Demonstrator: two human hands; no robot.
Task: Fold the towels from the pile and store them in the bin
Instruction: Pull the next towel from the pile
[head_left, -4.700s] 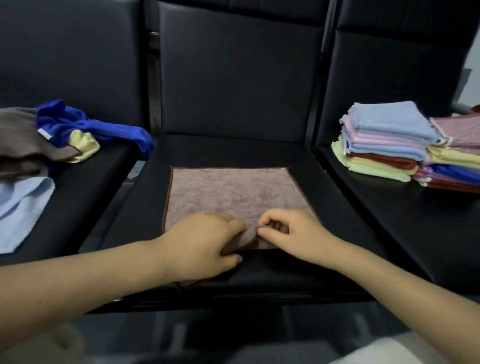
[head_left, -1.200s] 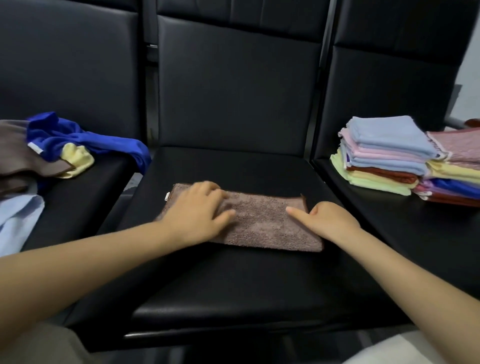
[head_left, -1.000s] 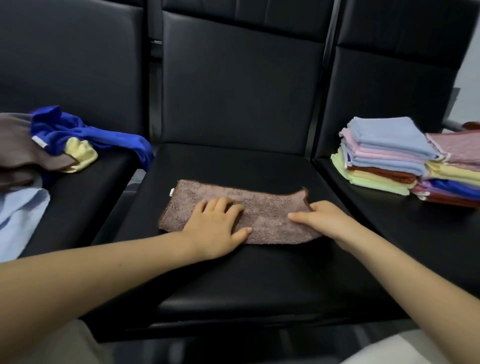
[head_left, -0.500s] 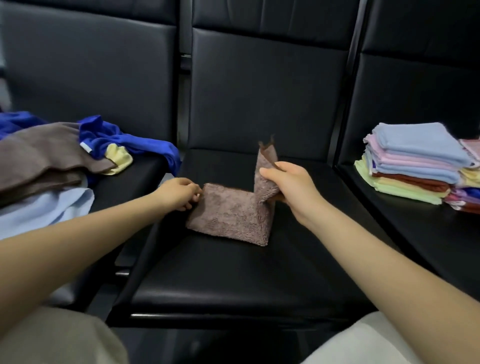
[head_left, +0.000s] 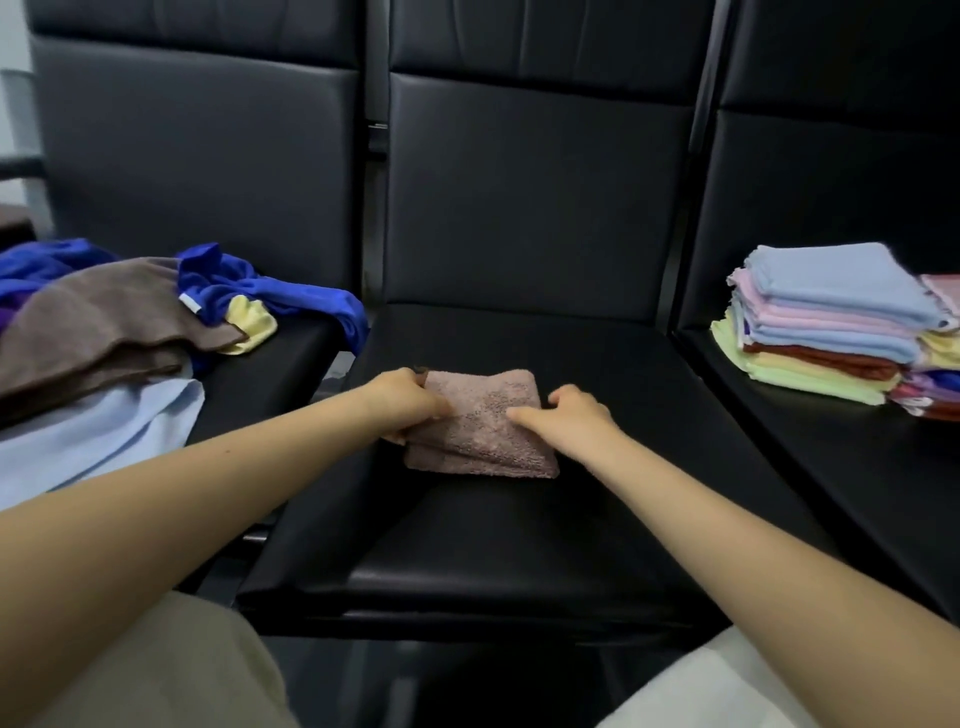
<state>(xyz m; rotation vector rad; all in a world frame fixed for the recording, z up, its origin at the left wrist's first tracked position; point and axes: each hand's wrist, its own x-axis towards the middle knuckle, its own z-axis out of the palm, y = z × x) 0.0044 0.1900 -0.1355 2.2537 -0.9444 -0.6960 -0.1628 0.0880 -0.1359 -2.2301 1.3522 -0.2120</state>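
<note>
unfolded pile (head_left: 119, 332) at 9 o'clock | folded stack (head_left: 826, 332) at 3 o'clock | left hand (head_left: 402, 402) gripped brown towel (head_left: 485, 423) edge | right hand (head_left: 574, 415) lay relaxed on it | no readable writing

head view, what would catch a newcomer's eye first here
A folded brown towel on the middle black seat, the left hand gripping its left edge and the right hand resting on its right side. A neat stack of pastel folded towels sits right; a loose pile lies left.
</note>
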